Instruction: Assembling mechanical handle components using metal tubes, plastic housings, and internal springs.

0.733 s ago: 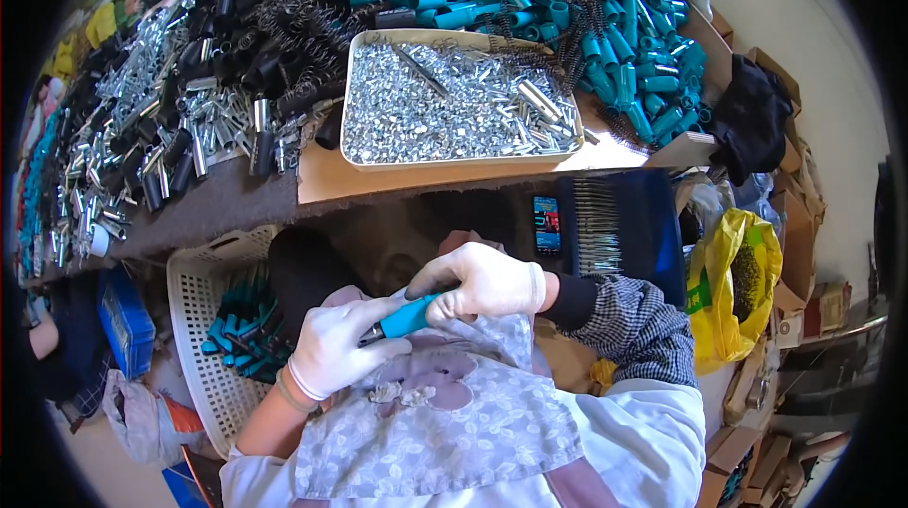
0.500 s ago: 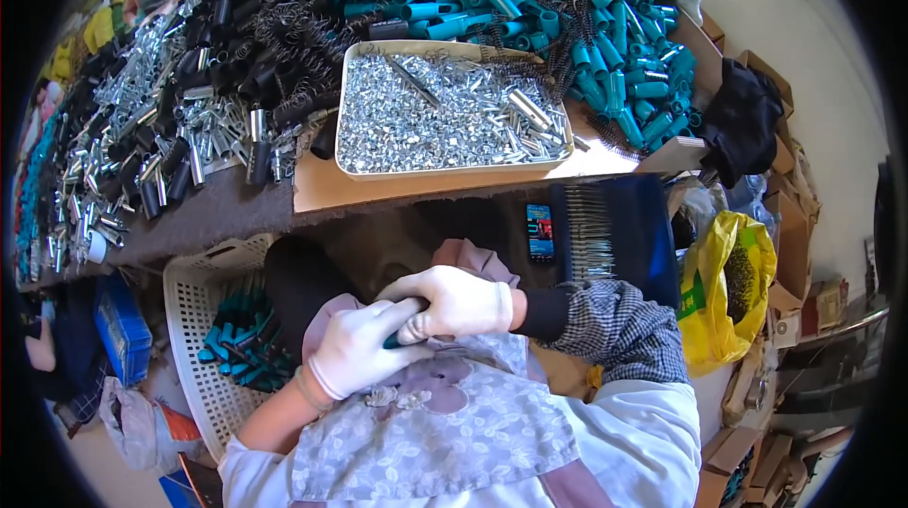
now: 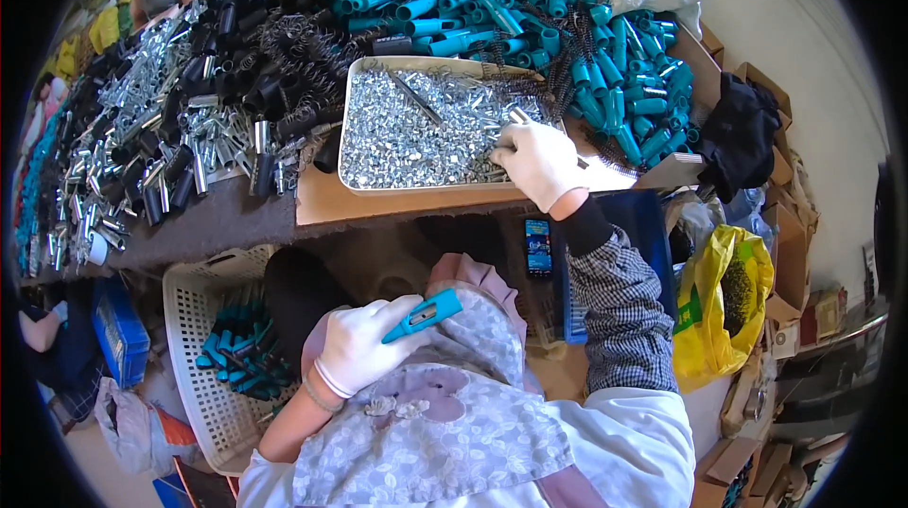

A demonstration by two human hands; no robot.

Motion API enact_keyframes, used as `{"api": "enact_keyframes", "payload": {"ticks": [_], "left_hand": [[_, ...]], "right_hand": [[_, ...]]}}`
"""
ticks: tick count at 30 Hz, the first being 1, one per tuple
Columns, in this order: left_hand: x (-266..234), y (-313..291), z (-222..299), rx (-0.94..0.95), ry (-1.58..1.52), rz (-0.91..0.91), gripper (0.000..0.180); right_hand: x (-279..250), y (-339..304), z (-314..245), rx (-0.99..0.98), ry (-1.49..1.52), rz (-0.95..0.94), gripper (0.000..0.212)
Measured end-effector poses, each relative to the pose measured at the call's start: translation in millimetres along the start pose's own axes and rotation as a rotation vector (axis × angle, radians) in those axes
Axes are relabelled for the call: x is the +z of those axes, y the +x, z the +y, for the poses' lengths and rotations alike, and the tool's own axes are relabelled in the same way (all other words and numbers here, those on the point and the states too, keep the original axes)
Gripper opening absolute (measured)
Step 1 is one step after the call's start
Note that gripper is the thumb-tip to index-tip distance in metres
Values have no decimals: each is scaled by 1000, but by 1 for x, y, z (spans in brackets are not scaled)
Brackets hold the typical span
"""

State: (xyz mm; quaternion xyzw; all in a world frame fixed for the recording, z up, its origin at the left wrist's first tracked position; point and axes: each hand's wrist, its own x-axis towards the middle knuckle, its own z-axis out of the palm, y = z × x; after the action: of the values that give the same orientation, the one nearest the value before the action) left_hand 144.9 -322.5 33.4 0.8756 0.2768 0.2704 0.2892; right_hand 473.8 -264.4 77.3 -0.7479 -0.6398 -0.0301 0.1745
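My left hand [image 3: 364,342], in a white glove, is wrapped round a teal plastic handle [image 3: 423,316] above my lap. A slot with metal inside shows on the handle's upper side. My right hand [image 3: 541,163], also gloved, reaches into the right part of a shallow cream tray [image 3: 416,190]. Its fingertips are pinched together among small silvery metal parts [image 3: 407,125]; what they hold, if anything, is too small to make out. A shiny metal tube [image 3: 518,116] shows just beyond the fingers, and a dark thin rod [image 3: 416,97] lies on the parts.
Teal plastic shells [image 3: 454,11] and dark springs [image 3: 293,44] are heaped behind the tray. Metal pieces [image 3: 142,92] cover the left. A white basket [image 3: 184,319] with teal handles stands by my left leg. A phone [image 3: 538,248], blue bin [image 3: 574,305] and yellow bag [image 3: 724,309] are right.
My hands have parted. The right one has moved from the lap forward into the tray, while the left keeps the teal handle, which now shows clearly.
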Motion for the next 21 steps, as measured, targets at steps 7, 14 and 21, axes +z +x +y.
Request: {"api": "enact_keyframes", "payload": {"ticks": [7,14,21], "left_hand": [[0,-2,-7,15,31,94,40],[-7,-9,-17,21,113,110,40],[-11,-14,-20,-42,144,87,39]], "right_hand": [[-2,9,-1,-57,29,133,14],[3,-72,-84,-351,911,-397,11],[22,-92,-106,-725,637,-198,9]]}}
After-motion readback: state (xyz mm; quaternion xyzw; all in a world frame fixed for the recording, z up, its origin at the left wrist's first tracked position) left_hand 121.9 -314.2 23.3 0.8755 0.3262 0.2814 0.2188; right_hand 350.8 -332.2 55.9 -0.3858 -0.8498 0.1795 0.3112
